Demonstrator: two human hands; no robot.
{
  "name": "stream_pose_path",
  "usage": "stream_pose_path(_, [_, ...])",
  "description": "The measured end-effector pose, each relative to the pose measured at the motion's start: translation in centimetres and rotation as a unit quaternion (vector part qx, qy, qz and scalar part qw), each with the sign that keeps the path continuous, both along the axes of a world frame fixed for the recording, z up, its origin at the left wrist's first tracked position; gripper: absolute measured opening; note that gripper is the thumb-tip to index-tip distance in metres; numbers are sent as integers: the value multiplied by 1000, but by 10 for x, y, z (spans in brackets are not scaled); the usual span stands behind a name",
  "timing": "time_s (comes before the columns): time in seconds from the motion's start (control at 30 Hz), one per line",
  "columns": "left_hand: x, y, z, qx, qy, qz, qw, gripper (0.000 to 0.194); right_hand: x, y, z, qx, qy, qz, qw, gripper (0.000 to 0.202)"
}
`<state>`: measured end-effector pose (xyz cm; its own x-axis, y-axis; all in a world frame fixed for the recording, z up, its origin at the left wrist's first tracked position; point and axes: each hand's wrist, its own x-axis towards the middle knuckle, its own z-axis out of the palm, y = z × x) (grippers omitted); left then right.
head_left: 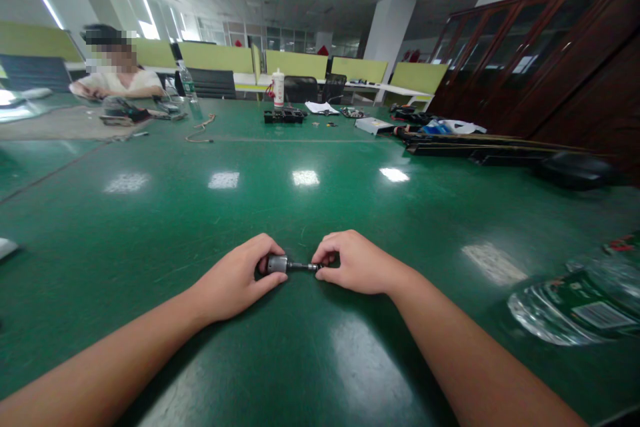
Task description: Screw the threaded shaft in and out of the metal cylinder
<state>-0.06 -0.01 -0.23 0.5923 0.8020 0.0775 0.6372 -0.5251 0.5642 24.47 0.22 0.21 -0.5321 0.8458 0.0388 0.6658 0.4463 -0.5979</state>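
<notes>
A small grey metal cylinder (277, 264) with a thin dark shaft (300, 267) lies level just over or on the green table; it looks like a small motor. My left hand (240, 277) grips the cylinder between thumb and fingers, covering its left end. At the shaft's right end, the thumb and fingers of my right hand (353, 263) pinch the tip, where a few small rings show. Whether the part touches the table I cannot tell.
A clear plastic bottle (575, 307) lies at the right. Farther back are a black part (284, 116), a white cup (278, 88), a grey box (373, 125) and long black panels (460, 147). Someone (117, 73) sits across the green table (240, 213), at the far left.
</notes>
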Motion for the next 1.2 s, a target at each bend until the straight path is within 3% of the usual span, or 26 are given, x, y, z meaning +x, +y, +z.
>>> stream_pose_path(0.5, [-3, -1, 0, 5, -3, -5, 1000, 19, 17, 6, 4, -22, -31, -28, 999, 14])
stream_pose_path(0.9, [0, 0, -1, 4, -5, -4, 1000, 21, -8, 0, -5, -16, 48, -6, 999, 15])
stream_pose_path(1.2, [0, 0, 0, 14, -30, -24, 999, 19, -29, 0, -15, 74, 62, 19, 995, 14])
